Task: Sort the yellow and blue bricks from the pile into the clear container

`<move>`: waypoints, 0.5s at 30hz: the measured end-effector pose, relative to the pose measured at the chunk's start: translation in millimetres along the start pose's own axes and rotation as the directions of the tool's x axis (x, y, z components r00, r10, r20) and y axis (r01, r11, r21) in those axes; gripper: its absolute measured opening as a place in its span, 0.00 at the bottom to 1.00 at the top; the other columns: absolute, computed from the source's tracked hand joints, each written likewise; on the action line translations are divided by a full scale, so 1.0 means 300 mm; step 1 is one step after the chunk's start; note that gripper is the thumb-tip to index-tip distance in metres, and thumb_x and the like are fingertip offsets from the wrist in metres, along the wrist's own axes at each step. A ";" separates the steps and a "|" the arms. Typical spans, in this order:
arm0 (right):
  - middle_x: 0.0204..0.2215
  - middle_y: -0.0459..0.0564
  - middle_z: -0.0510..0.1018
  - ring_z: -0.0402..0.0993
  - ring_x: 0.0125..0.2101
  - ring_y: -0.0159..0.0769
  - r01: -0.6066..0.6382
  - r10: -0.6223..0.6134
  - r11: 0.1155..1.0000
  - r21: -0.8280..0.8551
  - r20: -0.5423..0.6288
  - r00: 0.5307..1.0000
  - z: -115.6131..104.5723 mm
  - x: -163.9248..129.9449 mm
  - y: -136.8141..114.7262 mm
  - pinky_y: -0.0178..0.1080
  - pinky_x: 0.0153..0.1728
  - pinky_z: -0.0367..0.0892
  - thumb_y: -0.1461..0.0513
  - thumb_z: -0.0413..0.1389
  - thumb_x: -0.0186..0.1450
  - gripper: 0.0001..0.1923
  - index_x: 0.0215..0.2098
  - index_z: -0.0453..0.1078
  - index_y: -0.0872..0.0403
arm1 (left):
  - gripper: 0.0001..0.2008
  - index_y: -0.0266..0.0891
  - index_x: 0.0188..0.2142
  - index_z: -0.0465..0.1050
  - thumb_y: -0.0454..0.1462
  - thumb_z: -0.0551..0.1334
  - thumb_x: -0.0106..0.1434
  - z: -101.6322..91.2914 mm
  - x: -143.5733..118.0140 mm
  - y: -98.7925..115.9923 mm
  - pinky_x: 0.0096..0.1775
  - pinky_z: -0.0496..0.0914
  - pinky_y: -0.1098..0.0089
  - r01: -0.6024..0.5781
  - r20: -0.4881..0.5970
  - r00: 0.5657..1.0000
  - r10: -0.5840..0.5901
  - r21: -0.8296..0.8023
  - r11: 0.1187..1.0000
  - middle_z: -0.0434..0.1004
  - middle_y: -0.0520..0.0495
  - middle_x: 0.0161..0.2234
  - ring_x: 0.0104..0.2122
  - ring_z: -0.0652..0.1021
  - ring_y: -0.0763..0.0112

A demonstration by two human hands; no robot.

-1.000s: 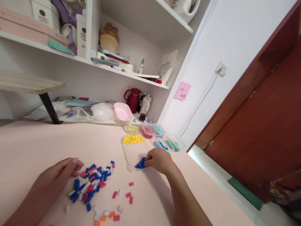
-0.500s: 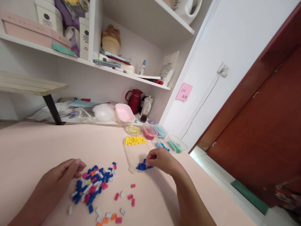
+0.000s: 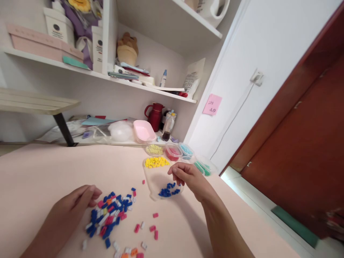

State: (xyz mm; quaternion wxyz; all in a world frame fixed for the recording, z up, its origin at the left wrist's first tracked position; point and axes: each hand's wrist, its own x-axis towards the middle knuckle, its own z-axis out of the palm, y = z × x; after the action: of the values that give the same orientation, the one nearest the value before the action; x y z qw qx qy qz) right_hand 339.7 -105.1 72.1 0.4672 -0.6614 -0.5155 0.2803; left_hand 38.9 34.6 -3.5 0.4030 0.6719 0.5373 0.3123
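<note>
A heap of small blue, white, pink and orange bricks [image 3: 109, 215] lies on the pale pink table [image 3: 40, 175]. My left hand [image 3: 76, 202] rests at the heap's left edge, fingertips touching the bricks, fingers loosely curled; I cannot see a brick in it. My right hand [image 3: 188, 177] hovers just above a clear plastic tray [image 3: 157, 177] holding dark blue bricks [image 3: 168, 190] at its near end and yellow bricks [image 3: 156, 162] at its far end. The fingers of that hand are apart and hold nothing.
Small clear tubs of pale yellow [image 3: 153, 149], red [image 3: 173, 152], light blue [image 3: 186, 149] and green [image 3: 202, 167] bricks stand behind the tray. A pink tub [image 3: 143, 130], a dark red jug [image 3: 155, 115] and bottles sit by the wall. A brown door [image 3: 303, 143] is on the right.
My right hand has lifted off the dark blue bricks in the tray and its fingers have spread. The left hand stayed at the heap. The camera tilted slightly.
</note>
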 end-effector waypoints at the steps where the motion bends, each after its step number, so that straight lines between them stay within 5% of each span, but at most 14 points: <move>1: 0.22 0.44 0.72 0.66 0.22 0.28 -0.001 0.001 0.999 0.034 0.000 1.000 -0.010 0.004 0.004 0.31 0.23 0.60 0.57 0.52 0.64 0.12 0.31 0.74 0.55 | 0.23 0.45 0.30 0.75 0.57 0.52 0.54 0.002 0.006 -0.007 0.40 0.74 0.63 0.010 0.006 1.000 -0.010 0.003 1.000 0.84 0.48 0.33 0.35 0.82 0.57; 5: 0.26 0.46 0.75 0.70 0.26 0.32 0.033 -0.039 0.994 -0.109 -0.052 0.998 0.028 0.016 0.025 0.33 0.28 0.63 0.60 0.50 0.65 0.12 0.34 0.76 0.54 | 0.25 0.46 0.31 0.75 0.59 0.51 0.54 0.004 0.021 -0.028 0.42 0.74 0.62 0.007 0.005 1.000 -0.007 0.009 1.000 0.84 0.47 0.34 0.37 0.82 0.56; 8: 0.36 0.50 0.79 0.73 0.39 0.38 0.187 -0.248 0.890 -0.415 -0.096 0.964 0.111 0.026 0.045 0.39 0.42 0.65 0.64 0.51 0.65 0.12 0.39 0.77 0.51 | 0.23 0.45 0.30 0.76 0.58 0.54 0.53 -0.002 0.015 -0.026 0.42 0.74 0.62 -0.041 0.000 0.999 0.041 0.002 0.999 0.84 0.47 0.34 0.35 0.82 0.57; 11: 0.44 0.50 0.78 0.70 0.47 0.41 0.297 -0.363 0.753 -0.588 0.005 0.932 0.189 0.038 0.055 0.44 0.49 0.61 0.66 0.51 0.67 0.15 0.46 0.76 0.47 | 0.21 0.45 0.29 0.76 0.57 0.55 0.54 -0.005 0.002 -0.011 0.40 0.74 0.63 -0.079 -0.009 0.997 0.079 -0.009 0.997 0.83 0.47 0.32 0.33 0.82 0.58; 15: 0.59 0.51 0.69 0.60 0.58 0.50 0.285 -0.318 0.626 -0.726 0.096 0.943 0.255 0.064 0.057 0.51 0.55 0.56 0.61 0.53 0.67 0.17 0.54 0.72 0.47 | 0.21 0.45 0.27 0.76 0.56 0.55 0.53 -0.004 -0.017 0.021 0.40 0.74 0.63 -0.088 -0.048 0.995 0.086 -0.039 0.995 0.83 0.47 0.30 0.32 0.81 0.58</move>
State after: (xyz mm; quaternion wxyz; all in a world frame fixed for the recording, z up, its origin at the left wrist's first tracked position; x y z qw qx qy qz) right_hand 287.7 -62.5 27.7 0.2148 -0.7022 -0.6773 -0.0451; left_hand 39.7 29.3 2.8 0.3901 0.6789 0.5103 0.3557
